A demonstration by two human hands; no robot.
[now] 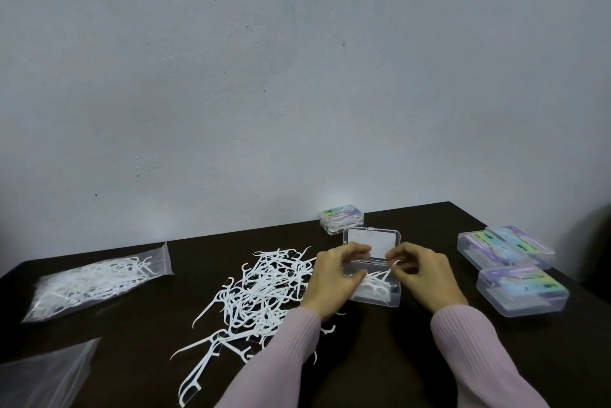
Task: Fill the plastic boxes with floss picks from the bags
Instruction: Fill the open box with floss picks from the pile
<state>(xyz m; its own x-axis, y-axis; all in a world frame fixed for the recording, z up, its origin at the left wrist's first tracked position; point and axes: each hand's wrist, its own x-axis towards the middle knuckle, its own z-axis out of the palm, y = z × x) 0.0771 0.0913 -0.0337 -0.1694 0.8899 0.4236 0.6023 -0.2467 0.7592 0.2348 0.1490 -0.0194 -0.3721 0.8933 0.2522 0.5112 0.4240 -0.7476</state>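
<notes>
— Clear plastic, that open box: what could go wrong?
— Picks snag. The right hand pinches one floss pick over it; the left hand curls around a bunch inside. Hooked ends could drag others out.
— Other containers?
— One bag holds picks; a loose pile lies beside; three shut boxes wait right.

white floss picks, dark table, pink sleeves

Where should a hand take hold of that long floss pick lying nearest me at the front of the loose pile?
Pinch the floss pick at mid-handle, coming from above. It lies flat on the table, its straight handle clear of the pile, while the forked head at the near end is probably awkward to pinch.
</notes>
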